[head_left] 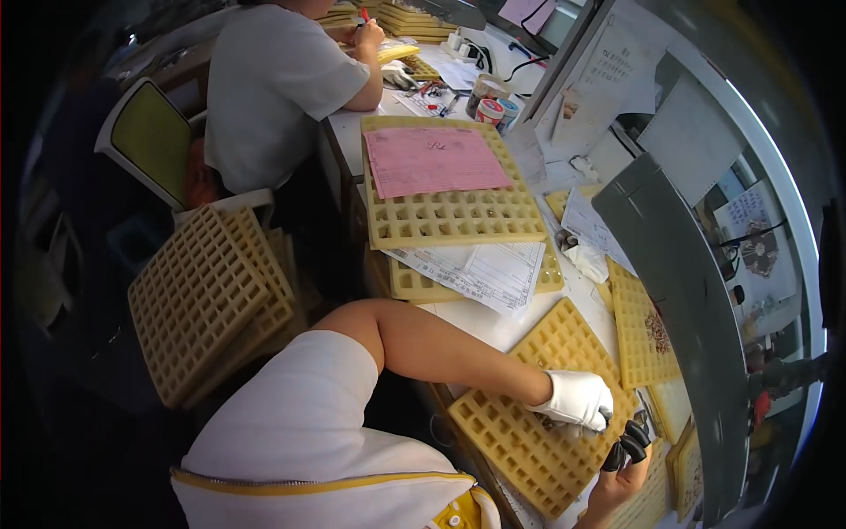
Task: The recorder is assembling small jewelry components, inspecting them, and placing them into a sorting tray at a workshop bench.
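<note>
Head view showed close fingerwork with little room for a slip

A yellow compartment tray (524, 434) lay aslant on the white tabletop (493, 328), its left corner near the front edge. The gloved left hand (575, 399) was over the tray's right part, fingers curled; the right hand (627, 472), with black covers (633, 441) on its fingers, was bent close to it at the tray's right side. Both grips looked narrow, yet whether anything was pinched in either could not be told, as the fingertips hid it.

If a small piece was held, it could have dropped into a wrong cell, since glove and covers probably dulled touch. The left forearm (458, 348), pressing down near that corner, might have tipped or jolted the tray. Farther up, a printed sheet (485, 273) jutted from under an upper tray (458, 219) bearing a pink slip (436, 163); a brushing arm could have dragged the sheet loose.
</note>
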`<action>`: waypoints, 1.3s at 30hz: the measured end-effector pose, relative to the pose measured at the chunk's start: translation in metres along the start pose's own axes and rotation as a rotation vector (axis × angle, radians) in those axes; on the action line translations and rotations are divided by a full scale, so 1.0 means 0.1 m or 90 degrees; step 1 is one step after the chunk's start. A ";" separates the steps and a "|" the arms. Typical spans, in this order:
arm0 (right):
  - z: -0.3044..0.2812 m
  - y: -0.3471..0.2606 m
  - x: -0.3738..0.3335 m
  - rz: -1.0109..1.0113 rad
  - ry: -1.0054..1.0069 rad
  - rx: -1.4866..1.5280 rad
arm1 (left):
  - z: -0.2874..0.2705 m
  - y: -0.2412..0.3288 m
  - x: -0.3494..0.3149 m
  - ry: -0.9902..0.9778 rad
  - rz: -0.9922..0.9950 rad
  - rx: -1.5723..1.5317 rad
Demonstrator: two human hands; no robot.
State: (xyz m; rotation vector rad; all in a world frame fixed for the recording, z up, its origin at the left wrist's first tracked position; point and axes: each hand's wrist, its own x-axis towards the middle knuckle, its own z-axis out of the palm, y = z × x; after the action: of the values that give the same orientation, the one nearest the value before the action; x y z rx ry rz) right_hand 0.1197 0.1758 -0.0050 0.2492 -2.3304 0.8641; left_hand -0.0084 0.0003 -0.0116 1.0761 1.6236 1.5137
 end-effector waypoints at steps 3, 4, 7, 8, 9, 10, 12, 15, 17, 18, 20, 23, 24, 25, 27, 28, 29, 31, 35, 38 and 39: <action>0.09 -0.13 0.04 -0.082 -0.055 -0.074 | -0.01 0.00 -0.05 -0.032 -0.012 -0.071; 0.10 -0.11 0.02 -0.091 -0.076 -0.102 | -0.02 0.03 -0.06 -0.053 -0.056 -0.081; 0.18 -0.07 -0.01 -0.076 -0.060 -0.058 | -0.01 -0.05 -0.04 -0.042 -0.017 -0.154; 0.18 -0.08 -0.02 -0.078 -0.066 -0.063 | 0.00 -0.07 -0.04 -0.039 -0.024 -0.182; 0.18 -0.10 -0.03 -0.079 -0.071 -0.068 | -0.01 -0.07 -0.04 -0.036 -0.022 -0.180; 0.19 -0.14 0.00 -0.105 -0.091 -0.098 | -0.02 -0.08 -0.03 -0.047 -0.030 -0.163; 0.20 -0.15 0.02 -0.111 -0.086 -0.101 | -0.01 -0.08 -0.03 -0.051 -0.050 -0.169; 0.17 -0.11 -0.03 -0.045 -0.059 -0.038 | 0.01 -0.10 0.00 -0.056 -0.042 -0.185; 0.17 -0.06 -0.05 0.059 -0.023 0.064 | 0.02 -0.04 -0.04 -0.053 -0.038 -0.153; 0.15 -0.05 -0.04 0.085 -0.018 0.095 | 0.02 -0.04 -0.03 -0.053 -0.032 -0.148; 0.11 0.03 -0.05 0.130 -0.049 0.149 | 0.01 -0.01 -0.03 -0.068 -0.053 -0.122; 0.15 0.08 -0.08 0.215 -0.040 0.253 | 0.07 -0.15 0.05 -0.081 -0.025 -0.112; 0.17 0.09 -0.07 0.216 -0.041 0.259 | 0.06 -0.18 0.05 -0.078 -0.031 -0.110; 0.17 0.11 -0.07 0.244 -0.036 0.281 | 0.06 -0.15 0.04 -0.083 -0.035 -0.086; 0.17 0.08 -0.05 0.264 -0.035 0.304 | 0.09 -0.24 0.09 -0.097 -0.018 -0.075; 0.19 0.05 -0.05 0.265 -0.036 0.306 | 0.09 -0.22 0.08 -0.096 -0.020 -0.075; 0.20 0.02 -0.05 0.266 -0.029 0.317 | 0.10 -0.20 0.06 -0.094 -0.031 -0.116; 0.21 0.00 -0.06 0.265 -0.022 0.327 | 0.10 -0.19 0.05 -0.093 -0.040 -0.157; 0.21 0.04 -0.08 0.307 -0.027 0.403 | 0.07 -0.18 0.05 -0.118 -0.063 -0.213; 0.24 0.08 -0.09 0.253 -0.015 0.359 | 0.08 -0.21 0.07 -0.126 -0.079 -0.226; 0.22 0.10 -0.10 0.249 -0.016 0.360 | 0.08 -0.23 0.08 -0.130 -0.079 -0.235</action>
State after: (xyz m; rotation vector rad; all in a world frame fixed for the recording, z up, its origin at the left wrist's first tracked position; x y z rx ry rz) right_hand 0.1128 0.1688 -0.0294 0.0318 -2.1387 1.7176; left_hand -0.0075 0.0112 -0.0346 0.8755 1.1924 1.4936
